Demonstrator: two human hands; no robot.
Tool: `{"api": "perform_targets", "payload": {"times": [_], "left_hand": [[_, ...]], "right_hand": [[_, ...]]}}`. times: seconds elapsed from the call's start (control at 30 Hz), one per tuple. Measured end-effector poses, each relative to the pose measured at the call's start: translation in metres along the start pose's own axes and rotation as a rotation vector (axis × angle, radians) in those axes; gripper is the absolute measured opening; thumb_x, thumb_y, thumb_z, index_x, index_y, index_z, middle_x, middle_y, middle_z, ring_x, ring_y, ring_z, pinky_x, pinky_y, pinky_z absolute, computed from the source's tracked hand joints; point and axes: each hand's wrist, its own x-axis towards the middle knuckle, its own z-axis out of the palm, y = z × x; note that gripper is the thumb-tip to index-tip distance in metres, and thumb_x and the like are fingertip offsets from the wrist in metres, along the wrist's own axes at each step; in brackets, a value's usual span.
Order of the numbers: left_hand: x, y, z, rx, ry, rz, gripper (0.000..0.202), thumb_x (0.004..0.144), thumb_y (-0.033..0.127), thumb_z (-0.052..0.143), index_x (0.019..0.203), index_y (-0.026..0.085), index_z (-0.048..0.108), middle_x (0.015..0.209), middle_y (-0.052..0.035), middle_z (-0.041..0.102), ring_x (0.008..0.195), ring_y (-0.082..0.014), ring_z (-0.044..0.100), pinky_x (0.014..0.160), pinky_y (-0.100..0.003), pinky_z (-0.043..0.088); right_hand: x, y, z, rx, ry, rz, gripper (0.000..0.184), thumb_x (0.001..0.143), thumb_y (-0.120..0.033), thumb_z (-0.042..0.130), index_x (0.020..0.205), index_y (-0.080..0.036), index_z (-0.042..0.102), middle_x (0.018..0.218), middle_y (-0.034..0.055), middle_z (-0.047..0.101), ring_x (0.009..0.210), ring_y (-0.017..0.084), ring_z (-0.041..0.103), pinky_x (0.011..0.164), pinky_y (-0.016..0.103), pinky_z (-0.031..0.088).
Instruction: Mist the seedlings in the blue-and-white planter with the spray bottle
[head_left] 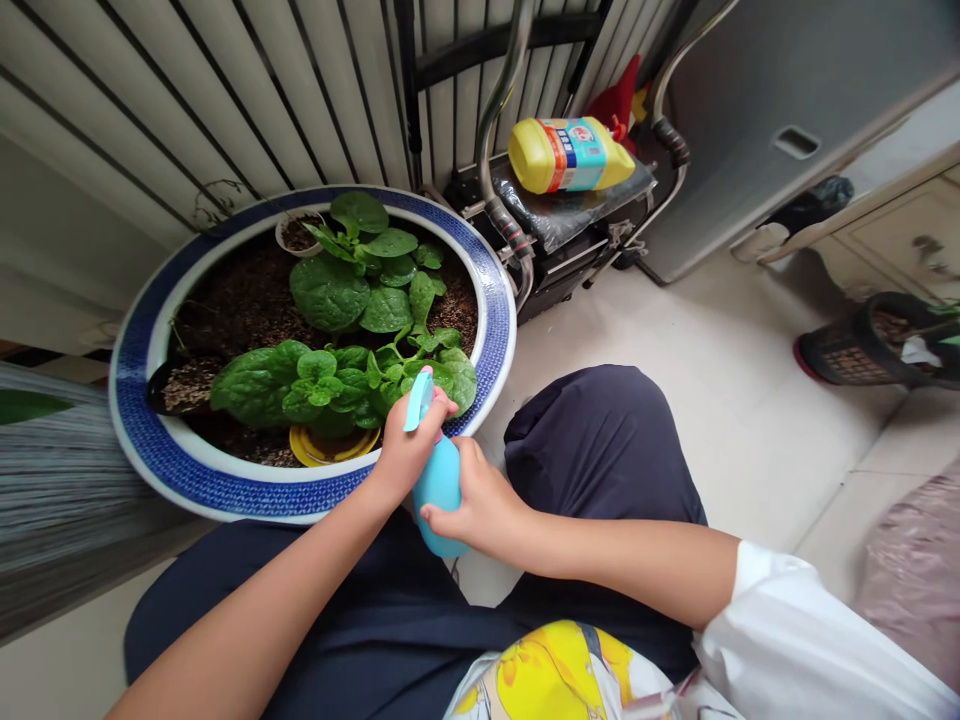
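A light-blue spray bottle (439,488) is held in both hands above my lap, near the front right rim of a large blue-and-white pot (496,300). My left hand (409,440) closes around its neck, just below the blue spray head (418,400). Around the bottle's body my right hand (484,505) is wrapped, thumb across the front. Behind the spray head grow green leafy plants (319,385), and farther back stand wider leaves (330,290) with what look like water drops on them. A yellow small pot (334,447) sits in the soil under the nearer plant.
Beyond the pot, a folding cart (514,235) carries a yellow bottle (570,155) lying on its side. A ribbed white wall panel (322,90) stands behind. At the right are a dark basket-like planter (862,340) and a cabinet (900,235). String curtain (67,480) hangs at left.
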Motion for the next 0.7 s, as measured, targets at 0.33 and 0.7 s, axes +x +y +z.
{"api": "perform_targets", "payload": {"times": [0.33, 0.7], "left_hand": [[0.0025, -0.0021, -0.0007, 0.039, -0.021, 0.035, 0.023, 0.085, 0.035, 0.051, 0.070, 0.020, 0.057, 0.063, 0.0008, 0.059, 0.059, -0.0143, 0.051, 0.067, -0.028, 0.044], [0.0027, -0.0069, -0.0013, 0.002, -0.024, 0.015, 0.020, 0.082, 0.033, 0.052, 0.068, 0.020, 0.055, 0.064, 0.0004, 0.059, 0.063, -0.0151, 0.055, 0.070, -0.027, 0.045]], "right_hand": [[-0.0009, -0.0005, -0.0004, 0.003, -0.005, 0.002, 0.066, 0.071, -0.038, 0.069, 0.125, -0.017, 0.038, 0.118, 0.0122, 0.050, 0.103, 0.029, 0.057, 0.085, 0.043, 0.050], [0.0017, -0.0033, -0.0048, -0.021, -0.016, 0.010, 0.067, 0.070, -0.036, 0.071, 0.125, -0.016, 0.037, 0.118, 0.0129, 0.050, 0.105, 0.030, 0.057, 0.087, 0.044, 0.050]]}}
